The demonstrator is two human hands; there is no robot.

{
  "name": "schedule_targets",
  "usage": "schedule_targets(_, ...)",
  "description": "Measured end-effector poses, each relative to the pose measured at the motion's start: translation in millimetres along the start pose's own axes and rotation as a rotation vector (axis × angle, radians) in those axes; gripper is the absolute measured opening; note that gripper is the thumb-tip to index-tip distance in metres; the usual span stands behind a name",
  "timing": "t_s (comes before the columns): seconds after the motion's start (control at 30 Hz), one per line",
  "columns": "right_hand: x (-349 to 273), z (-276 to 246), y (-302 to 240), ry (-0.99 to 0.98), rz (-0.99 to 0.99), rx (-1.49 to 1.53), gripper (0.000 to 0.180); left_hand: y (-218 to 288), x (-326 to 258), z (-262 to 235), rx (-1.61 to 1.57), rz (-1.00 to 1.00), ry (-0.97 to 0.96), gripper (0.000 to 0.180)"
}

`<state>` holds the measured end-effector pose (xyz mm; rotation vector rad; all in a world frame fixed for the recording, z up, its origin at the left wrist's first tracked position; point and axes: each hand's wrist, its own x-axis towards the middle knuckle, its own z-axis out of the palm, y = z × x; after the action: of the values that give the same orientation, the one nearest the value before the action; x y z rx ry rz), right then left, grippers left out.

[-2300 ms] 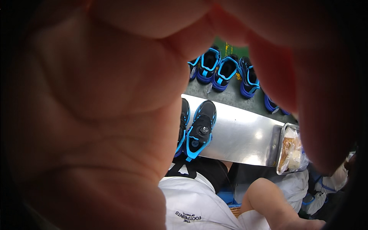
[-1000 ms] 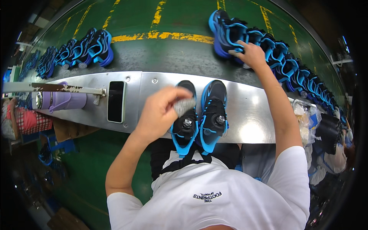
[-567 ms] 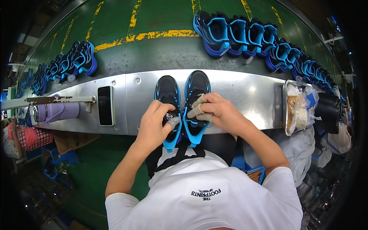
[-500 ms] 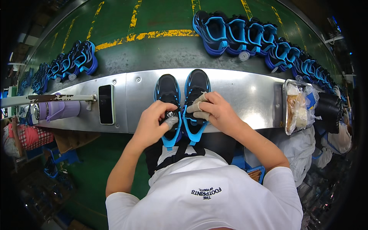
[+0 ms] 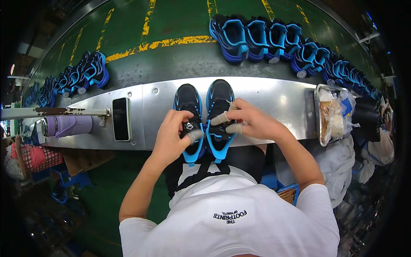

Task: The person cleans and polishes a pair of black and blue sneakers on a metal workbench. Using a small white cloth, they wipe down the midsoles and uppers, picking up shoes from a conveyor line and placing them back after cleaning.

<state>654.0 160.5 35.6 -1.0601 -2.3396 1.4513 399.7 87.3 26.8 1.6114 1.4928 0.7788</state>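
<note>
Polished steel bench point(image 5: 274, 107), sneaker pair standing on it: I see left hand point(image 5: 170, 133) thumb and forefinger parted around the round dial point(image 5: 189, 126) of the black-and-blue left sneaker point(image 5: 187, 95); right hand point(image 5: 257, 122) is on the matching right sneaker point(image 5: 220, 91), can't tell if pinching. It's back from the far row of black-and-blue sneakers point(image 5: 257, 39), so both are covered.

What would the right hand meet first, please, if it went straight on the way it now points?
The right hand would likely first meet the right-hand black sneaker with bright blue trim, right at its fingertips; whether they actually touch it is hard to tell from this view.
</note>
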Motion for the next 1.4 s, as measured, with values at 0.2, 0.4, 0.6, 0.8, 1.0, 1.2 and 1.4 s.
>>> schedule_targets(0.2, -1, 10, -3, 0.152, 0.072, -0.133, 0.030, -17, 0, 0, -0.109, -0.002, -0.100, 0.047)
schedule_targets(0.4, -5, 15, 3, 0.103, -0.032, -0.139, 0.036, -11, 2, 5, -0.110, -0.020, -0.152, 0.037)
schedule_targets(0.6, -10, -2, 12, 0.130, -0.168, -0.122, 0.025, 45, -27, 42, -0.228, -0.119, -0.138, 0.018)
schedule_targets(0.8, -20, 16, 22, 0.204, 0.053, -0.198, 0.034, 38, -28, 97, -0.955, -0.655, -0.213, 0.024)
schedule_targets(1.0, -22, -1, 26, 0.063, -0.129, -0.082, 0.033, 46, -16, 107, -1.075, -0.779, -0.194, 0.022)
schedule_targets(1.2, -28, -3, 31, 0.207, -0.201, -0.075, 0.031, 53, -19, 114, -1.151, -0.722, -0.155, 0.021)
schedule_targets(1.4, -32, 18, 26, 0.300, 0.007, -0.173, 0.031, 49, -19, 114, -1.149, -0.737, -0.114, 0.028)
